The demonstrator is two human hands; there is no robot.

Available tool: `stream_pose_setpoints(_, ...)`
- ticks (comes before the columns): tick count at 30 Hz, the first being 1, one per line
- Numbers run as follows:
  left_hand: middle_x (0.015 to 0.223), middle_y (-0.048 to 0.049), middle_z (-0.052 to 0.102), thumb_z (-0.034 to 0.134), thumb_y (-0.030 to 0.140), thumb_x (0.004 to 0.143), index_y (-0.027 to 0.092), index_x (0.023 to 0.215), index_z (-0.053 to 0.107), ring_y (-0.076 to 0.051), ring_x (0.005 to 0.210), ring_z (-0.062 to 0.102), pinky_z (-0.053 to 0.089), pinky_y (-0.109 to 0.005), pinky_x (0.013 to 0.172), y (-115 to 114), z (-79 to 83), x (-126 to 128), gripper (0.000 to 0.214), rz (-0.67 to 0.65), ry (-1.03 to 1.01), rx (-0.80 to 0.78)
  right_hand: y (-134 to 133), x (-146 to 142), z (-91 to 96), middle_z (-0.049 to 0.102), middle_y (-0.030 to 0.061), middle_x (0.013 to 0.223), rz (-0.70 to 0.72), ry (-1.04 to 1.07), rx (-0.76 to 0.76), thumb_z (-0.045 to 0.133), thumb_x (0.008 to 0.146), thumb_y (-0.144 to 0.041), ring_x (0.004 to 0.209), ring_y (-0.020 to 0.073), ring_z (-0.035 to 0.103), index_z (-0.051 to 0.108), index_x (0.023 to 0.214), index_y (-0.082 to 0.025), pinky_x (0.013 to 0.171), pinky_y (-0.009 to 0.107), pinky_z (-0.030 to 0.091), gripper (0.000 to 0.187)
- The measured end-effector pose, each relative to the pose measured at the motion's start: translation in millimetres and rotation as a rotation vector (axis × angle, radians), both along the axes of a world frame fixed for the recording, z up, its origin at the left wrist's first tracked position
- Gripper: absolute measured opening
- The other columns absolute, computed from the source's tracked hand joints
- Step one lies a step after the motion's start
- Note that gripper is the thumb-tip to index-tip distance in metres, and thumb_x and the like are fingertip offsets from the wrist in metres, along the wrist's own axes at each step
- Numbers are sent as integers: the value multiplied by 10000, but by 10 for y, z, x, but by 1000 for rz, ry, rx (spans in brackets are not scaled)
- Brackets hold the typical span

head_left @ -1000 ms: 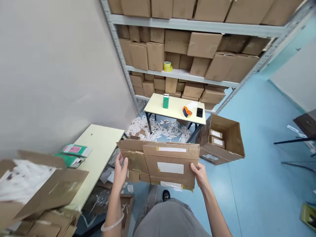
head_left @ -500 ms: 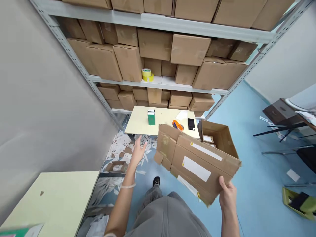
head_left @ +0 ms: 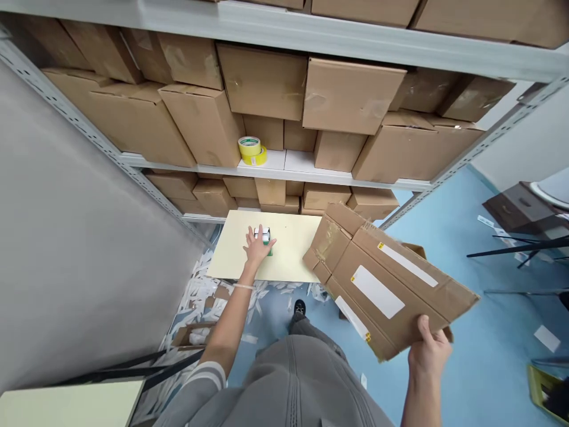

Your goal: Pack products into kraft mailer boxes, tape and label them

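Observation:
My left hand (head_left: 255,248), its fingers spread, is over a small green box with a white top (head_left: 270,251). That box stands on a pale yellow table (head_left: 291,261) in front of the shelves. Whether the fingertips touch it, I cannot tell; the hand hides part of its front. On the right, my right hand (head_left: 430,351) grips a flattened cardboard box (head_left: 340,270) by its lower right edge, thumb on top. White labels with small yellow marks show on the cardboard, which is tilted and covers the table's right end.
Metal shelving (head_left: 284,172) full of brown cartons (head_left: 262,83) rises ahead. Yellow tape rolls (head_left: 252,152) sit on its middle shelf. Paper strips (head_left: 195,290) litter the floor at left, by a second table (head_left: 71,403). An open carton (head_left: 415,249) is mostly hidden behind the cardboard.
My left hand has moved forward to the green box. The view has come closer to the shelves. The cardboard now hides the phone and the orange tape dispenser on the table.

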State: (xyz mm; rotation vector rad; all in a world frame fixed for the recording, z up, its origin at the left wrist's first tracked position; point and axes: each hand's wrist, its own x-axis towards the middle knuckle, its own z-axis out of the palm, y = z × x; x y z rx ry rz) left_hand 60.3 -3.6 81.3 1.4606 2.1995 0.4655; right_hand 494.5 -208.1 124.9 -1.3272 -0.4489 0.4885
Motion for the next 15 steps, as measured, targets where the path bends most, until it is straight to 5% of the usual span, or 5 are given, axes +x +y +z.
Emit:
stream_pose_setpoints(4,1666,-134,5,573,591,833,326,1554,246,-445,1485,135,309,-718,1049,371,-129,62,834,47,54,-82,784,-134,58,715,10,849,50,29,-19,906,565,-425,782,154,611,727,817,-148,757,304,502,415)
stream_pose_setpoints(8,1622,-166,180,587,411,858,286,1480,397,-406,1364,350,474,-581,950,489,-278,122,662,64,173,-67,1346,-348,112,718,30,847,145,32,-78,899,562,-437,737,158,611,740,826,-139,687,300,509,429)
stream_pose_setpoints(15,1479,-154,378,534,302,883,264,1312,538,-353,1210,449,489,-504,874,568,-360,-12,430,-29,296,-54,1724,-892,28,725,50,818,277,-31,-239,859,609,-484,734,194,635,748,834,-136,671,317,523,429)
